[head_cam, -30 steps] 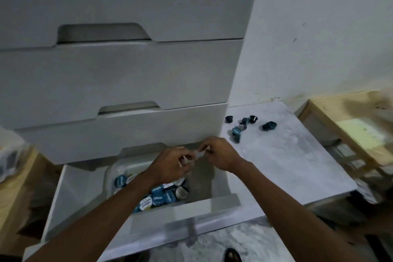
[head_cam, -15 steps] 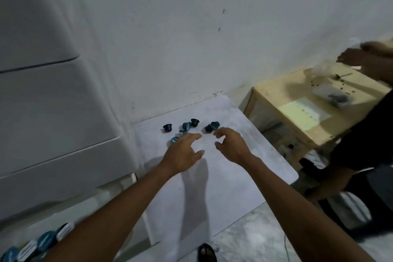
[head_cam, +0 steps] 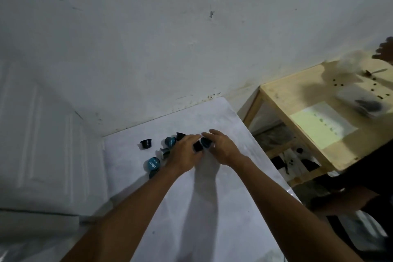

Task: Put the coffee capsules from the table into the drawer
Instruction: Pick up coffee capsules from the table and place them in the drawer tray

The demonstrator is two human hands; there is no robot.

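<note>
Several small coffee capsules, black with teal lids, lie in a loose group on the white table (head_cam: 212, 208) near the wall. One black capsule (head_cam: 146, 143) stands apart at the left, and a teal-lidded capsule (head_cam: 153, 164) lies nearest me. My left hand (head_cam: 184, 153) and my right hand (head_cam: 221, 147) meet over the group's right end. Between their fingertips sit a black capsule (head_cam: 197, 146) and a teal capsule (head_cam: 205, 142), which both hands touch with curled fingers. The drawer is out of view.
A white cabinet front (head_cam: 42, 144) stands left of the table. A wooden side table (head_cam: 297, 95) with a pale yellow sheet (head_cam: 321, 123) is at the right. Another person's hand (head_cam: 386, 50) and dark-clothed body are at the right edge.
My view swung from the open drawer to the table. Both hands left the drawer, reached forward over the capsules, and now close on two of them.
</note>
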